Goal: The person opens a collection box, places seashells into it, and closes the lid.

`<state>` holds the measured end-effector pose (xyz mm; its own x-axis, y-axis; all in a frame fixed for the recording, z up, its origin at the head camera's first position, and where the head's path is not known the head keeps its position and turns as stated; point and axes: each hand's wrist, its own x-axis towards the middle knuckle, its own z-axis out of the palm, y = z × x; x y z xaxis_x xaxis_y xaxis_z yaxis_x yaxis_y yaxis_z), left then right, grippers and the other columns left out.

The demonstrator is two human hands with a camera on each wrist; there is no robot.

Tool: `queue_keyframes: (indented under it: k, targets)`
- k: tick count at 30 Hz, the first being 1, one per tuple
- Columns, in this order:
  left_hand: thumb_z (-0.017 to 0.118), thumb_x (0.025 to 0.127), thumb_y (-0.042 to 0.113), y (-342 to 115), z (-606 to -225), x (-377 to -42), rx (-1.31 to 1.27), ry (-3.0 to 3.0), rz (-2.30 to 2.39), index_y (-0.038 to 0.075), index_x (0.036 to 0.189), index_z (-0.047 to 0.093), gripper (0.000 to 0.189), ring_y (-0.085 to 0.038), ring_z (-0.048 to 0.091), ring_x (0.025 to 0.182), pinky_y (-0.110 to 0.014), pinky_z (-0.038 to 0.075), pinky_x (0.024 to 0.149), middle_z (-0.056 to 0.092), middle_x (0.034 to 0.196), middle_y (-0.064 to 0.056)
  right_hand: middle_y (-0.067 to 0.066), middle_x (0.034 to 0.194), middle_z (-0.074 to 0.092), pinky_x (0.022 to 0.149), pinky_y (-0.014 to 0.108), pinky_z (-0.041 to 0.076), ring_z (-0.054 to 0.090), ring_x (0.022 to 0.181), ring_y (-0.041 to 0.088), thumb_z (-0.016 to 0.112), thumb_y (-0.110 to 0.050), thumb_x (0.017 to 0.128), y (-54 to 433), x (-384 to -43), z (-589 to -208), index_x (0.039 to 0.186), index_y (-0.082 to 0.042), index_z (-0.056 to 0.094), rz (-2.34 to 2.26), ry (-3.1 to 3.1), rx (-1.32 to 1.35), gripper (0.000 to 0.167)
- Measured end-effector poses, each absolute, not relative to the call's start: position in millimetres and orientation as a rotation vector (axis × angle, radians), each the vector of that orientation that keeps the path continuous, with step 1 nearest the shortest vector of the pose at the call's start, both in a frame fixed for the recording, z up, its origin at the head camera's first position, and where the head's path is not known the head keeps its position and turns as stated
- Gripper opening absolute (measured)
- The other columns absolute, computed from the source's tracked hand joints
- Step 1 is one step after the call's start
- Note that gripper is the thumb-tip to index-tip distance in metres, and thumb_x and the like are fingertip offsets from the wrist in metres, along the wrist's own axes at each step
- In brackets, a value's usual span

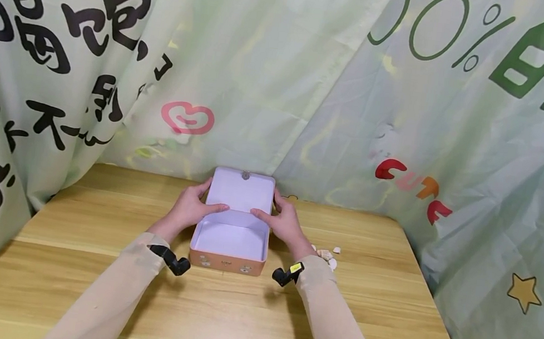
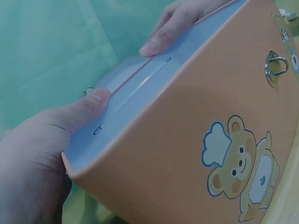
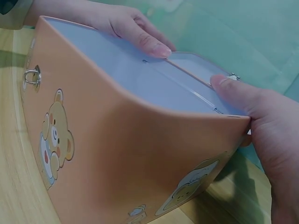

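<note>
A hinged tin box (image 1: 227,263) stands on the table with its lid (image 1: 242,191) raised at the back. Outside it is orange with printed bears, and the inside is pale lavender; no contents show in it. My left hand (image 1: 189,207) grips the box at its left rear, thumb on the lid's inner face near the hinge, fingers behind. On the opposite side my right hand (image 1: 287,222) holds it the same way. Both thumbs (image 2: 100,95) point inward in the left wrist view. A metal clasp loop (image 3: 32,77) sits on the front wall in the right wrist view.
Several small seashells (image 1: 325,254) lie on the wooden table (image 1: 366,314) beside my right wrist, partly hidden by the sleeve. A printed curtain (image 1: 262,79) hangs right behind the table and along its sides.
</note>
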<state>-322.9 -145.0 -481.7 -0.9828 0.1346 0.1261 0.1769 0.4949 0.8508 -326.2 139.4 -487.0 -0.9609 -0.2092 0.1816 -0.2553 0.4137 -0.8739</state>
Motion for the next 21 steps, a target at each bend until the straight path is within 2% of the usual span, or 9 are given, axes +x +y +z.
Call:
queue_keyframes:
  k: [10, 21]
  targets:
    - [0.088, 0.087, 0.047, -145.6, -484.2, -323.8, -0.254, -2.698, -1.551, 0.000, 0.165, 0.029, 0.108, -0.039, 0.033, 0.152, -0.054, 0.035, 0.118, 0.034, 0.164, -0.027, 0.011, 0.167, 0.037, 0.120, 0.042, 0.034, 0.035, 0.152, 0.025, 0.086, -0.038, 0.092, 139.1, -327.0, -490.1, 0.166, -0.001, 0.028, 1.669, -2.596, 0.423, 0.100]
    - [0.088, 0.088, 0.045, -144.9, -482.8, -321.9, -0.239, -2.700, -1.568, 0.000, 0.164, 0.032, 0.104, -0.041, 0.034, 0.151, -0.055, 0.035, 0.119, 0.036, 0.162, -0.028, 0.010, 0.166, 0.040, 0.119, 0.040, 0.037, 0.039, 0.150, 0.025, 0.085, -0.042, 0.092, 139.7, -328.2, -490.6, 0.166, -0.005, 0.032, 1.656, -2.635, 0.402, 0.098]
